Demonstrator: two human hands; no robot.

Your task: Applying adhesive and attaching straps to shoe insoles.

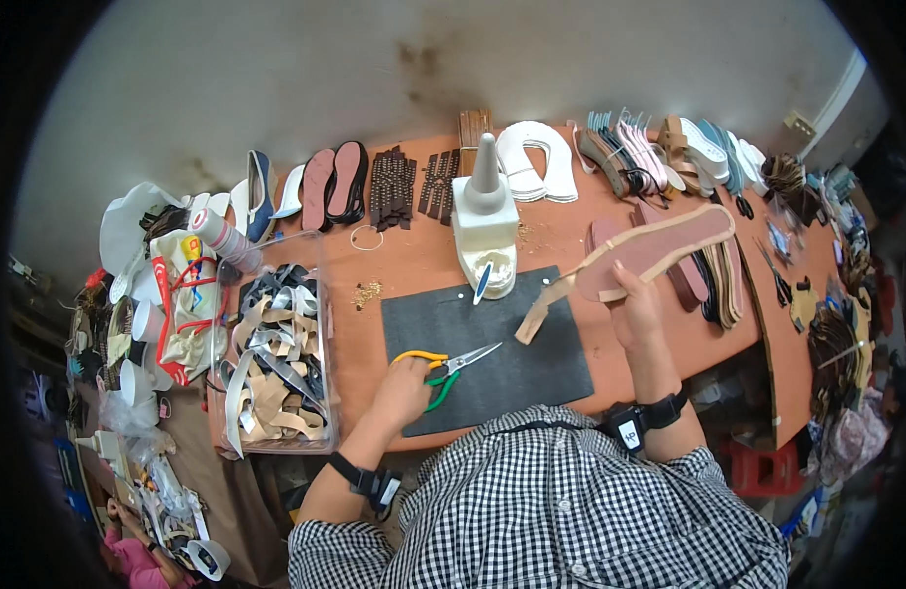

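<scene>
My right hand (637, 312) grips a pink shoe insole (620, 257) by its lower edge, above the right of the table. A tan strip (691, 228) runs along the insole's edge, and its loose tail (534, 322) hangs down over a black mat (414, 334). My left hand (399, 395) is closed on a pair of scissors (461, 364) with one orange and one green handle. The scissors' blades are a little apart and point right, toward the tail. How the fingers sit in the handles is partly hidden.
A white glue pot (484, 231) with a cone top and a blue-white brush stands behind the mat. At left, a clear bin (324, 368) holds strip scraps. Insoles (347, 182) and dark woven straps (393, 187) line the back. More stacked soles (725, 285) lie at right.
</scene>
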